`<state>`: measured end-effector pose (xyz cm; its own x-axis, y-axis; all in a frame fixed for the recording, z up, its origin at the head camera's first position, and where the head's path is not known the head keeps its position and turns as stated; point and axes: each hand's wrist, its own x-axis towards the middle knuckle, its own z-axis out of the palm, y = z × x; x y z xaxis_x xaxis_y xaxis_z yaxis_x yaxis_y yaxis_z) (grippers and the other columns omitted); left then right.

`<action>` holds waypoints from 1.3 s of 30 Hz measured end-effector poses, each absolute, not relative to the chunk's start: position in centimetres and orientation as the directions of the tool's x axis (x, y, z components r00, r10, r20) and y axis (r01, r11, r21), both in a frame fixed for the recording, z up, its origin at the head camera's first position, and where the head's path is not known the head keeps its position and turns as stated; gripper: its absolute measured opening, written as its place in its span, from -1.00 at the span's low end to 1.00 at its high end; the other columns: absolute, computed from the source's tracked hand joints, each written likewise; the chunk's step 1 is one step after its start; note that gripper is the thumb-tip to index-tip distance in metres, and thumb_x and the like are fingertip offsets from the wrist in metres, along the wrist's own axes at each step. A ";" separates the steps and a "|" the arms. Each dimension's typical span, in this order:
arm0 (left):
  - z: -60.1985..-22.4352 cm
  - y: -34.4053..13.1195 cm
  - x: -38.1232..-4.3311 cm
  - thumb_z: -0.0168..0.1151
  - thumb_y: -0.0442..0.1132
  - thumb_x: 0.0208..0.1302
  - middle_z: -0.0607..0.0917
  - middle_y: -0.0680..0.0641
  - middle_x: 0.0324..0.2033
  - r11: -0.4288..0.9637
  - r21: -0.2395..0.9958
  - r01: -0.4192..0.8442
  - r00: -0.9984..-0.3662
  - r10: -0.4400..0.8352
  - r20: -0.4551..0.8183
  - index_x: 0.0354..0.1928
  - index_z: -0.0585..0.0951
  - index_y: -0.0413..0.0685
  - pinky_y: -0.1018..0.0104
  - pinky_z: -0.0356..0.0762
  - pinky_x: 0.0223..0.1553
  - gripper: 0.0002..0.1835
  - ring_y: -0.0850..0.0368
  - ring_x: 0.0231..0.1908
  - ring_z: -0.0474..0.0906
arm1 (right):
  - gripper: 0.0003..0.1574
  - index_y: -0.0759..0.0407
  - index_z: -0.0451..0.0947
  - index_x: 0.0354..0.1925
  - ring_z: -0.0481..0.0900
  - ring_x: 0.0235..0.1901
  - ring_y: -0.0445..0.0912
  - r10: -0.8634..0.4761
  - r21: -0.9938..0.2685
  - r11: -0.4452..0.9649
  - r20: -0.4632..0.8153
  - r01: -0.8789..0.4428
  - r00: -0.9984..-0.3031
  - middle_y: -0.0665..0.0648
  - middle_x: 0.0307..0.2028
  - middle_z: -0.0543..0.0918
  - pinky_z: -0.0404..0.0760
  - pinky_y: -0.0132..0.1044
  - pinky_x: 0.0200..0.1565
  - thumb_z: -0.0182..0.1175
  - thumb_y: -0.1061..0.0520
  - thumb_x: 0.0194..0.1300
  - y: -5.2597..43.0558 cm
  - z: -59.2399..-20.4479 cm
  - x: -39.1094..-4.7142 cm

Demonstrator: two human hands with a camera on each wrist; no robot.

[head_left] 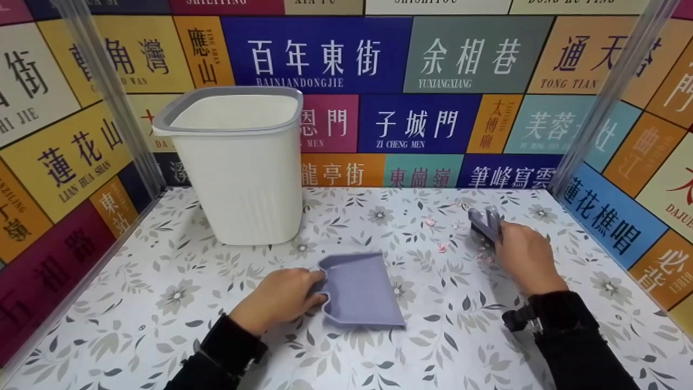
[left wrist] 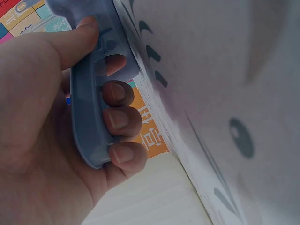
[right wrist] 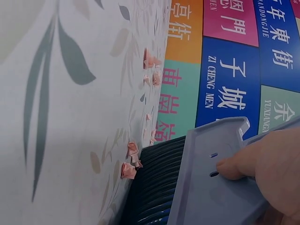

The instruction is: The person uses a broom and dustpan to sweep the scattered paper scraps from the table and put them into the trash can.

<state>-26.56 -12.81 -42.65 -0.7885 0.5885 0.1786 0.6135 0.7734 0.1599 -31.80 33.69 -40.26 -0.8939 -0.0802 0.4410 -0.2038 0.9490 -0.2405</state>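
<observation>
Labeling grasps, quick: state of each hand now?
Left hand: closed, gripping the dustpan handle.
Right hand: closed, holding the brush.

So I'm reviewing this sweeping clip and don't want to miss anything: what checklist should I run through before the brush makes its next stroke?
1. Left hand grips the lavender plastic dustpan by its handle: ok.
2. Dustpan lies flat on the floral tabletop: ok.
3. Right hand holds the grey hand brush: ok.
4. Bristles meet the pink paper scraps: ok.
5. Scraps lie between brush and dustpan: ok, some.
6. White plastic waste bin stands upright, open: ok.
</observation>
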 end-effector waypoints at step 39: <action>-43.1 -12.9 -26.9 0.39 -0.04 0.45 0.73 -0.08 -0.34 0.768 0.159 0.621 -0.783 0.598 0.170 0.05 0.67 -0.09 -0.06 0.73 -0.16 -0.68 -0.08 -0.27 0.72 | -0.79 0.33 0.63 -0.18 0.69 -0.33 0.29 -0.115 -0.265 0.943 0.301 -0.199 -0.947 0.39 -0.28 0.74 0.54 0.15 -0.38 0.24 0.16 0.50 33.0 -36.0 -30.2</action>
<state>-26.91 -12.86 -43.06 -0.7834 0.5978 0.1701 0.6205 0.7679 0.1591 -30.16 33.00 -36.01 -0.9466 -0.1154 0.3012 -0.1993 0.9434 -0.2649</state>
